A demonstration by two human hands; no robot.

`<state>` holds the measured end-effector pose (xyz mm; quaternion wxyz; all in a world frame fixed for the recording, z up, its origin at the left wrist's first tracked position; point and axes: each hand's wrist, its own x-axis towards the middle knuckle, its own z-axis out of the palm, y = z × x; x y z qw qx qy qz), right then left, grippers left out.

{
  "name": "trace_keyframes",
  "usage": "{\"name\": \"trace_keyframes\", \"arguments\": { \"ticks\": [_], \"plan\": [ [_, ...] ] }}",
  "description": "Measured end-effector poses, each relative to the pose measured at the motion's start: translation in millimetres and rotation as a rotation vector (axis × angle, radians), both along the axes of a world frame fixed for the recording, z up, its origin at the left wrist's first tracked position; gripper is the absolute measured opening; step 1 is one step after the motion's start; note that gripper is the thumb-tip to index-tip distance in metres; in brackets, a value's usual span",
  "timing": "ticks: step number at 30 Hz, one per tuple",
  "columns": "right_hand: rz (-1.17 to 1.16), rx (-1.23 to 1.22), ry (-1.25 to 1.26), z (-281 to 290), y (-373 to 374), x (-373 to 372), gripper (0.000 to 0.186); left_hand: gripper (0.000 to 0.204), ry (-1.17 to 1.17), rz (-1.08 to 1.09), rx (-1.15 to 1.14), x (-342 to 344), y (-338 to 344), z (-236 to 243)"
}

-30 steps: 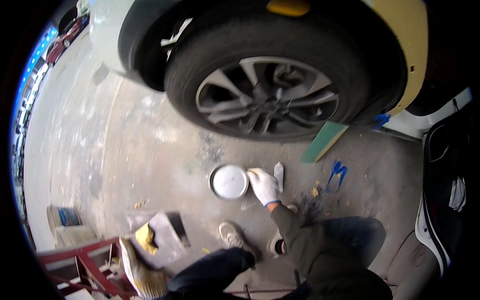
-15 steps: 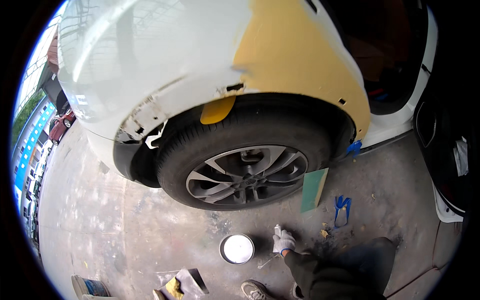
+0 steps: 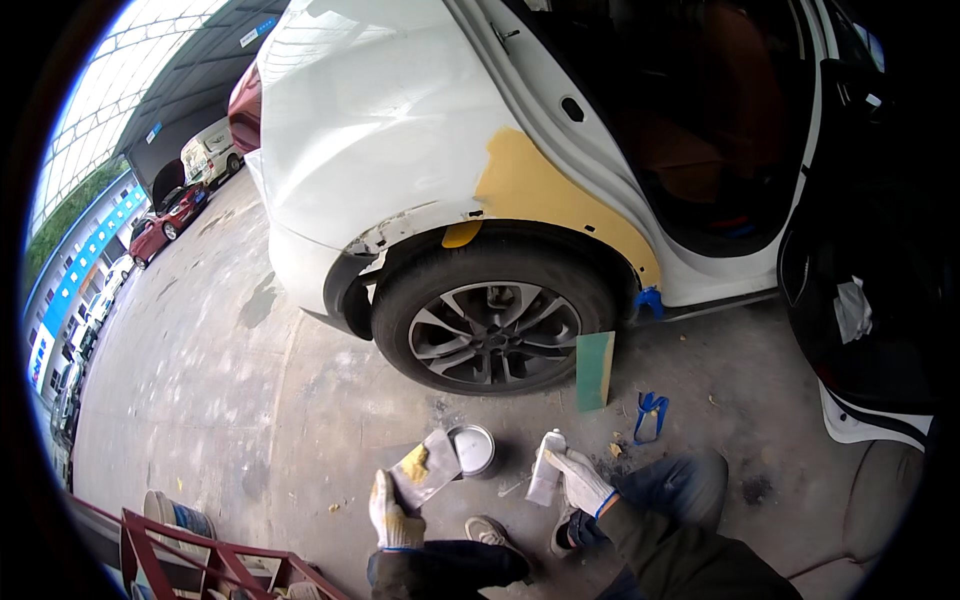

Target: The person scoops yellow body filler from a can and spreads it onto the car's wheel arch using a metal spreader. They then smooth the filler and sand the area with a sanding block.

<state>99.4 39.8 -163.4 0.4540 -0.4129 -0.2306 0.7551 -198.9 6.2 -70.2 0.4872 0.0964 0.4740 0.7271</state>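
Note:
My left hand (image 3: 388, 512), in a white knit glove, is closed on the edge of a grey flat mixing plate (image 3: 432, 485) with a lump of yellow putty (image 3: 415, 461) on it. The plate's far corner overlaps or nears the rim of an open round can (image 3: 490, 452) with pale contents; whether they touch I cannot tell. My right hand (image 3: 582, 482), gloved too, grips a white squeeze tube (image 3: 545, 470) that stands up from its fingers, just right of the can. A thin stick (image 3: 515, 487) lies on the floor between can and tube.
Ahead is a white car (image 3: 380, 150) with yellow filler on its rear fender (image 3: 540, 185), above the wheel (image 3: 495, 330). A green board (image 3: 594, 372) leans at the tyre, near a blue strap-like piece (image 3: 650, 418). At lower left stand a red metal frame (image 3: 215, 550) and a bucket (image 3: 180, 515).
My left hand has come into view and lifted the putty plate off the floor toward the can. My right hand has raised the white tube. The view has shifted back, showing more of the car.

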Motion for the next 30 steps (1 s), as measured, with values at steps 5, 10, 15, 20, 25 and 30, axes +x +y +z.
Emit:
{"name": "trace_keyframes", "arguments": {
  "ticks": [5, 10, 15, 20, 25, 30],
  "plan": [
    [0.04, 0.012, 0.086, 70.8, -54.8, 7.7, 0.022, 0.033, -0.161, -0.022, -0.001, 30.4, -39.3, -4.9],
    [0.028, 0.186, -0.066, 74.1, -75.0, 11.5, 0.026, 0.037, -0.148, -0.05, 0.122, 37.2, -48.8, 1.3],
    [-0.024, 0.34, -0.245, 109.7, -85.3, 11.3, 0.031, 0.035, -0.134, -0.024, 0.172, 41.8, -47.1, 12.9],
    [-0.075, 0.413, -0.279, 116.6, -85.6, 7.1, 0.035, 0.033, -0.145, -0.023, 0.19, 46.4, -48.1, 25.6],
    [-0.082, 0.515, -0.401, 121.1, -81.0, 7.4, 0.036, 0.032, -0.13, -0.022, 0.225, 48.9, -52.1, 40.2],
    [-0.153, 0.577, -0.467, 114.6, -77.2, 9.7, 0.039, 0.032, -0.139, 0.014, 0.2, 51.8, -49.1, 47.7]
  ]
}}
